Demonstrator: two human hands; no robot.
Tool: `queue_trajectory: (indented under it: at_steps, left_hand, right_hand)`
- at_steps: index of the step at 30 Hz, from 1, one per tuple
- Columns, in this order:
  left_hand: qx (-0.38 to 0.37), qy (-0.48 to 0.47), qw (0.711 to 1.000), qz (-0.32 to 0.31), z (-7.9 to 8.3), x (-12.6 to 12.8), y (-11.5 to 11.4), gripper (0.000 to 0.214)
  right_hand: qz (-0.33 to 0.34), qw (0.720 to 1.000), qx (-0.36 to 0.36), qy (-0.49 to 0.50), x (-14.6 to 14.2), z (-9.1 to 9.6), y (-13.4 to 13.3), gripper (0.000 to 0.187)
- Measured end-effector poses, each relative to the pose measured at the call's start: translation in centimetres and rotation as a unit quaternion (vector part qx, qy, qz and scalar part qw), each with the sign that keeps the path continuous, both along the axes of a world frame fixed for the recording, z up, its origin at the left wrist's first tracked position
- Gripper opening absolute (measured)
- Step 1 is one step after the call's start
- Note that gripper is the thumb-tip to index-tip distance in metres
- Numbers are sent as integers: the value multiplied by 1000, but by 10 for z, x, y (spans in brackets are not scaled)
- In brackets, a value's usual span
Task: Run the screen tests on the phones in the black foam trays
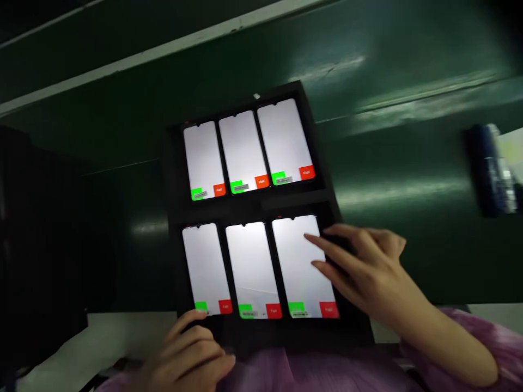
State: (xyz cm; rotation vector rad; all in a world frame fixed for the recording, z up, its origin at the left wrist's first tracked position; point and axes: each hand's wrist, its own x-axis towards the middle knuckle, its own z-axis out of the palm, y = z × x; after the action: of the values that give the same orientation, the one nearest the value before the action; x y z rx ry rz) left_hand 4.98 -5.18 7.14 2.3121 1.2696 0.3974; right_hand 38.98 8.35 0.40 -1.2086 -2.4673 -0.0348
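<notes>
A black tray (253, 209) holds two rows of three phones, all with lit white screens and green and red buttons at the bottom. My left hand (192, 356) curls round the tray's near left corner, thumb on top by the lower-left phone (206, 269). My right hand (359, 272) rests on the tray's right edge, fingers stretched out over the lower-right phone (300, 267), fingertips touching its screen. The lower-middle phone (251, 269) lies between them. The upper row (245, 149) is untouched.
The tray lies on a dark green conveyor belt (408, 179) with a pale rail (122, 62) behind it. A blurred blue and white object (492, 169) sits at the right. A dark block (41, 245) stands at the left. A white ledge (110, 337) runs along the near edge.
</notes>
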Motion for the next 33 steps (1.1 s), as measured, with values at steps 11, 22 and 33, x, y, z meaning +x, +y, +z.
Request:
queue_trajectory:
  at_steps: [11, 22, 33]
  left_hand:
    - [85, 0, 996, 13, -3, -60, 36, 25]
    - [159, 153, 953, 207, -45, -57, 111, 21]
    - [149, 114, 963, 193, -50, -55, 114, 23]
  right_hand:
    - [391, 914, -70, 82, -66, 34, -53, 34]
    - [172, 980, -77, 58, -96, 22, 41, 12]
    - [61, 966, -196, 158, -108, 23, 59, 10]
